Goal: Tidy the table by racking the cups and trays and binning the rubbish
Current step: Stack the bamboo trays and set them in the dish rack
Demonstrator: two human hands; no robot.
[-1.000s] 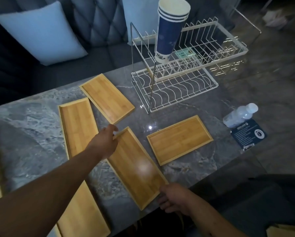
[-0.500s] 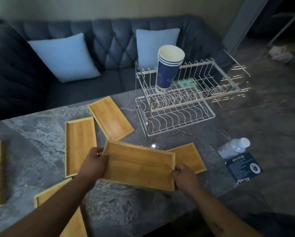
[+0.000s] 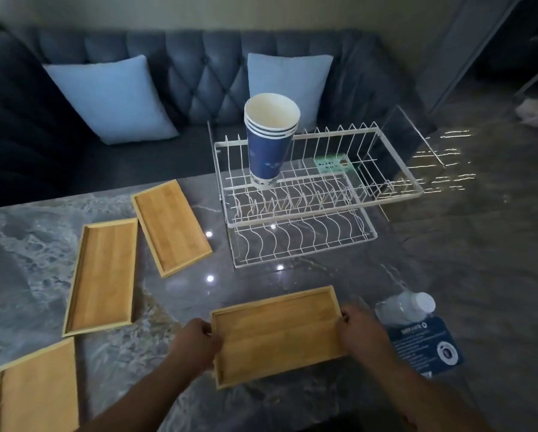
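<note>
1. Head view, the hold: my left hand and right hand each grip a short end of one bamboo tray, fingers curled tight over the rims. I cannot tell whether it is lifted clear of the table or resting on it.

2. Head view, where it is: the held tray sits near the table's front edge, toward the right side. A plastic bottle lies on a blue card just beside my right hand.

3. Head view, handling: I judge the tray stiff, light and flat, with a smooth base and a low raised rim. The rim gives the fingers a lip, so the short ends look like the sound place to hold it. It should not flex, and it seems sturdy rather than fragile.

4. Head view, direction: its long axis runs roughly left to right, parallel to the front edge, with the right end tipped slightly away from me. The open face looks up.

5. Head view, the rest: a wire rack stands toward the back right of the table, with stacked paper cups upright on its top tier. Three more trays lie flat on the left half: one angled near the back edge, one beside it, one at the front left corner.
</note>
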